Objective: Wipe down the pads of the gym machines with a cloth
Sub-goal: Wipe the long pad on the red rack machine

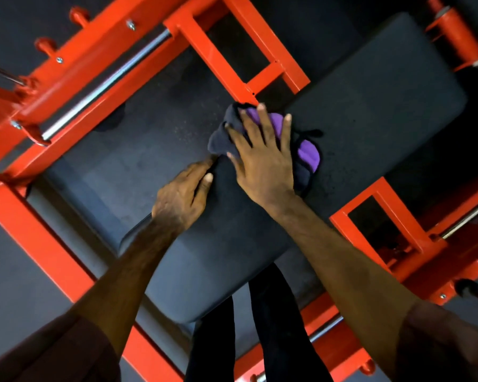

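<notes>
Head view — right hand (262, 164) (flat) presses cloth (307, 153).

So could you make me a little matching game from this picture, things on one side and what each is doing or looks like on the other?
Things:
1. cloth
2. left hand
3. right hand
4. frame

States:
A. painted orange-red
B. grips the pad's edge
C. purple and dark, bunched on the pad
D. pressed flat on the cloth, fingers spread

Pairs: 1-C, 2-B, 3-D, 4-A
</notes>
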